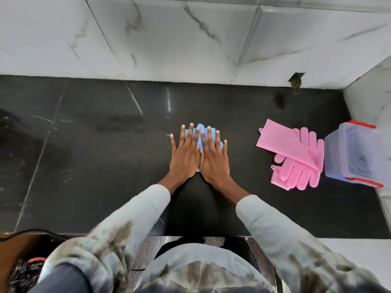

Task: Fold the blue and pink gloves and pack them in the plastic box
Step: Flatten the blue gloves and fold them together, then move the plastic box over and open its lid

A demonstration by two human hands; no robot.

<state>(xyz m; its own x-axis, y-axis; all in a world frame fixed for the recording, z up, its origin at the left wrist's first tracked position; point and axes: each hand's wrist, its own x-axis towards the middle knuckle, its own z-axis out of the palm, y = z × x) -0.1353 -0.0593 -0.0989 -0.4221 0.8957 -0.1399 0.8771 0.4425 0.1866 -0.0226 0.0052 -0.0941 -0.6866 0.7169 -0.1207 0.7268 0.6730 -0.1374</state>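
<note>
A folded blue glove (199, 136) lies on the black counter, mostly hidden under both my hands. My left hand (184, 154) and my right hand (214, 156) press flat on it side by side, fingers spread, thumbs touching. Only blue slivers show between and beyond the fingers. To the right, two pink gloves (295, 154) lie overlapped, the upper one with its cuff folded over, fingers pointing right. A clear plastic box (357, 153) with red latches stands open at the counter's right end, touching the pink gloves' fingertips.
The black counter (95, 155) runs left to right. A white marble wall (169, 39) backs it and another wall closes the right side. The counter's front edge is near my body. A brown bag (14, 256) sits at the lower left.
</note>
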